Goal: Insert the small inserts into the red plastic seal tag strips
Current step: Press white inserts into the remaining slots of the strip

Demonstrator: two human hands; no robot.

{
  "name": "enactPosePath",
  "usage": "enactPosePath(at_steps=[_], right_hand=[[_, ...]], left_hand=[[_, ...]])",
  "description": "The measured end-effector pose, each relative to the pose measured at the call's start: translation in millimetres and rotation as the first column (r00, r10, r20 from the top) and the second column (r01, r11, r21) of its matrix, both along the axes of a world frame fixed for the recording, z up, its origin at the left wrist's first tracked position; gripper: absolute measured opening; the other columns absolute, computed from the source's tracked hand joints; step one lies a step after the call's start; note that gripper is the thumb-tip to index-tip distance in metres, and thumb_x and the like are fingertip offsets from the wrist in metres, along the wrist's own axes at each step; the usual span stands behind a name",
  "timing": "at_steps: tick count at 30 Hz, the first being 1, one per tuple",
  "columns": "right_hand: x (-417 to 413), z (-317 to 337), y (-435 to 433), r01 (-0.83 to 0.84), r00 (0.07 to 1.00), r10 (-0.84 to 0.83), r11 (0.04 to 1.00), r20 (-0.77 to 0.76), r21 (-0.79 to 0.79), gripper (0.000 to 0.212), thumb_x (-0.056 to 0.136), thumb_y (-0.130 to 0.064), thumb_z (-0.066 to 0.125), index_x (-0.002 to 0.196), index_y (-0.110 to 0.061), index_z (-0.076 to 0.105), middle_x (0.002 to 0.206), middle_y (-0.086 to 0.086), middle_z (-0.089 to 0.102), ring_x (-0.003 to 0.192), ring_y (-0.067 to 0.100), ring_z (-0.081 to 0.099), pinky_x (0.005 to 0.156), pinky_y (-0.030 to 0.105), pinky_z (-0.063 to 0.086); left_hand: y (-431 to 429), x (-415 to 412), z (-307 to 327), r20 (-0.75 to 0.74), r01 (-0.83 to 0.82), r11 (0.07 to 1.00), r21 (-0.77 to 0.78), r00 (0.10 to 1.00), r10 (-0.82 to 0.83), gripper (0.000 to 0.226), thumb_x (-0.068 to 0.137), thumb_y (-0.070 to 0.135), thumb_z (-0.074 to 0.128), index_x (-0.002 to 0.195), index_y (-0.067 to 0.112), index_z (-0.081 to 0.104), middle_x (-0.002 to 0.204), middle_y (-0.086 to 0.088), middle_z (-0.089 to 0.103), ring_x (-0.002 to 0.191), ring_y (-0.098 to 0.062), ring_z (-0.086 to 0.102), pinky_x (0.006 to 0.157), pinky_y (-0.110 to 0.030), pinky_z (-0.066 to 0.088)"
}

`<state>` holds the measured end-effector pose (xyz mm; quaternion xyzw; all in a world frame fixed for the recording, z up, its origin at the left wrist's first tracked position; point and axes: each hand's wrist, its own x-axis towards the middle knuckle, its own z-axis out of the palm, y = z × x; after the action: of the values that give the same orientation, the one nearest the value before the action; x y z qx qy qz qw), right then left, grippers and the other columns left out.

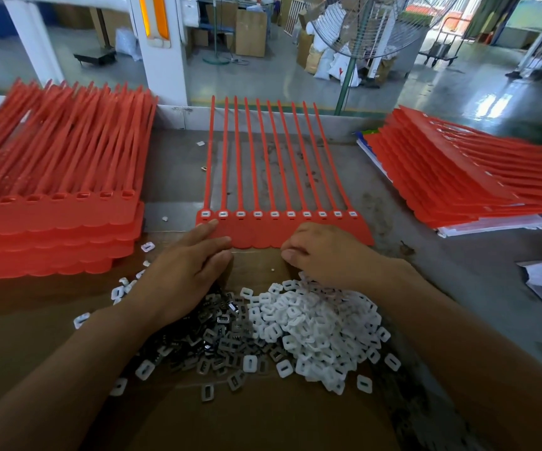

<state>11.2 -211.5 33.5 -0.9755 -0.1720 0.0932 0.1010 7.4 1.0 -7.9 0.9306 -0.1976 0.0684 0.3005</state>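
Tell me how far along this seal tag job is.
Done: all ten heads on the middle strip show white inserts, and the right stack shows some too. In hand: the left hand rests flat on that strip; the right hand curls at its edge. Remaining: the left stack, whose sockets look empty.

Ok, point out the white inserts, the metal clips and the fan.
white inserts (315, 319), head view, middle of pile.
metal clips (215, 332), head view, middle of pile.
fan (372, 26), head view, wire guard.
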Motion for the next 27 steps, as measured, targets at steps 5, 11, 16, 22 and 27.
enactPosePath(at_steps=[5,11,16,22,27], right_hand=[[25.1,0.2,1.8,0.039,0.999,-0.039,0.998,0.007,-0.056,0.036,0.097,-0.033,0.039,0.124,-0.017,0.055,0.127,0.004,0.048,0.119,0.02,0.044,0.1,0.033,0.034],[56.9,-2.6,10.2,0.095,0.995,-0.094,0.991,0.015,-0.092,0.039,0.097,-0.036,0.037,0.125,-0.014,0.053,0.129,0.009,0.045,0.118,0.026,0.044,0.097,0.036,0.036],[69.7,-4.5,15.7,0.125,0.992,-0.123,0.987,0.019,-0.1,0.04,0.097,-0.035,0.039,0.129,-0.014,0.05,0.134,0.01,0.042,0.122,0.027,0.041,0.098,0.036,0.034],[64.0,-2.4,24.1,0.1,0.991,-0.101,0.995,0.092,0.019,0.03,0.094,-0.026,0.047,0.119,-0.012,0.058,0.125,0.007,0.053,0.113,0.022,0.048,0.089,0.031,0.038],[56.1,14.2,61.3,0.004,0.998,-0.018,0.978,0.065,0.21,0.022,0.092,-0.019,0.052,0.102,-0.009,0.069,0.108,0.005,0.067,0.097,0.016,0.059,0.083,0.026,0.043]], left_hand=[[0.9,0.4,-0.9,-0.012,0.007,1.0,-0.015,1.0,-0.007,0.038,0.092,0.034,0.041,0.126,0.022,0.053,0.146,0.003,0.033,0.132,-0.012,0.033,0.105,-0.022,0.021],[1.8,2.0,-3.9,0.011,0.016,1.0,0.026,1.0,-0.017,0.036,0.092,0.031,0.044,0.123,0.019,0.056,0.143,-0.001,0.039,0.13,-0.015,0.036,0.101,-0.02,0.021],[2.0,1.6,-2.9,-0.002,0.041,0.999,0.016,0.999,-0.041,0.041,0.091,0.041,0.038,0.116,0.018,0.062,0.135,-0.004,0.048,0.127,-0.015,0.04,0.1,-0.02,0.024],[1.6,0.7,-0.1,-0.01,0.017,1.0,-0.024,1.0,-0.017,0.03,0.094,0.026,0.043,0.11,0.016,0.065,0.132,0.0,0.052,0.123,-0.011,0.042,0.095,-0.016,0.025],[2.1,-1.0,6.3,0.063,-0.065,0.998,-0.025,0.996,0.066,0.026,0.087,0.005,0.051,0.108,0.009,0.066,0.116,-0.005,0.063,0.108,-0.019,0.056,0.087,-0.017,0.032]])
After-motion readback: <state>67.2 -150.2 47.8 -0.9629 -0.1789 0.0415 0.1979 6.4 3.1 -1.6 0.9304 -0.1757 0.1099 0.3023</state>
